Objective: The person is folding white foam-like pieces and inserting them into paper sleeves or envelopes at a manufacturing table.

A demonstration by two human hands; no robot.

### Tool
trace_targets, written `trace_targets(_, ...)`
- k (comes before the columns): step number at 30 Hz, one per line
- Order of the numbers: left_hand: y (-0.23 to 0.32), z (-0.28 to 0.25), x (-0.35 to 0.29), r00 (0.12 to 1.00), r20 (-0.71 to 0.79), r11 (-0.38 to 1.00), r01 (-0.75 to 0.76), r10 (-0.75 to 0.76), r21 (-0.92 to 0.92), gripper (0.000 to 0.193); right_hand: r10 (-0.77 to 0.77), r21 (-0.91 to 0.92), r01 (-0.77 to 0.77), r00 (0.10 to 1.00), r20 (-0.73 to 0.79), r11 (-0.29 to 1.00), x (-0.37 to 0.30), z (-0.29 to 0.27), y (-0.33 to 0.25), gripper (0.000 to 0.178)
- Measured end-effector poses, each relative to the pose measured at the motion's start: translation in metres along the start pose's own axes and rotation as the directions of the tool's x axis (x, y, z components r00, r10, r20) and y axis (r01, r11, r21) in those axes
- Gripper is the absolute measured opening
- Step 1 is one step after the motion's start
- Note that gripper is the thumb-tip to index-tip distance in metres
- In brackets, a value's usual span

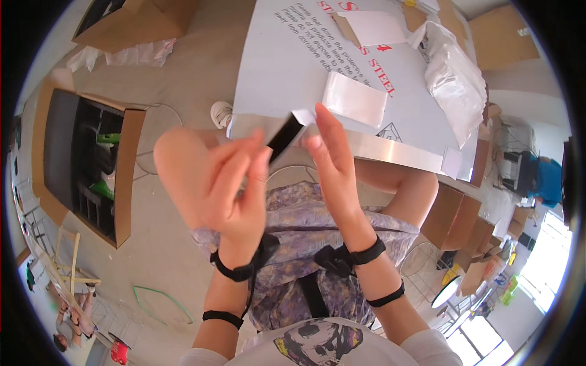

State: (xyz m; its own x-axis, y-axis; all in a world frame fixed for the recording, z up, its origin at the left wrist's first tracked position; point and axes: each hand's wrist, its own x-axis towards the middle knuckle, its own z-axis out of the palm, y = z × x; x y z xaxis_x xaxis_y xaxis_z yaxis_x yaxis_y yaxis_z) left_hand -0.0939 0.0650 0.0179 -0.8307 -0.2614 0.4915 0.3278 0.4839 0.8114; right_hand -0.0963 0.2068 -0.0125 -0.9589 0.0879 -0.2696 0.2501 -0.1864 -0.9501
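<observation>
1. From where I stand, the person's left hand (235, 180) has its thumb and fingertips closed on the lower end of a short black strip (285, 139); the fingers are blurred.
2. The strip is held up at a slant between the two hands, near the front edge of the table, and its upper end shows a white piece (301, 116).
3. The right hand (334, 165) is raised at that white end, index finger extended and thumb just beside it; I cannot tell whether they grip it or merely sit close.
4. Beyond the hands, the table (268, 88) has a pale, printed film over its top and a bare, shiny metal front edge.
5. A white rectangular packet (355, 99) lies on the film near the right hand, a white card (377, 27) farther back, and a crumpled clear plastic bag (455, 82) toward the right.
6. Over to the left, an open cardboard box (126, 177) on the floor holds black and green things.
</observation>
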Motion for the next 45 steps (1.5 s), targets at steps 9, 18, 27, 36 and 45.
trace_targets(9,-0.074,0.083,0.032,0.915,0.149,0.915,-0.392,0.376,0.096,0.027,-0.237,-0.328,0.096,0.875,-0.423,0.94,0.045,-0.123,0.005,0.036)
trace_targets(18,-0.052,0.132,-0.012,0.698,0.648,0.909,-0.416,0.305,0.02,0.049,0.209,0.101,-0.182,0.85,-0.483,0.978,0.046,-0.169,0.006,0.044)
trace_targets(27,-0.06,0.176,-0.032,0.598,0.744,0.9,-0.435,0.297,-0.009,0.052,0.306,0.052,-0.315,0.851,-0.428,0.948,0.062,-0.158,-0.014,0.04)
trace_targets(36,-0.062,0.178,-0.035,0.617,0.743,0.909,-0.416,0.258,0.03,0.052,0.297,-0.148,-0.404,0.834,-0.465,0.903,0.084,-0.15,-0.006,0.038)
trace_targets(45,-0.062,0.174,-0.029,0.644,0.724,0.952,-0.302,0.246,-0.054,0.06,0.184,-0.367,-0.361,0.881,-0.436,0.857,0.096,-0.142,0.008,0.039)
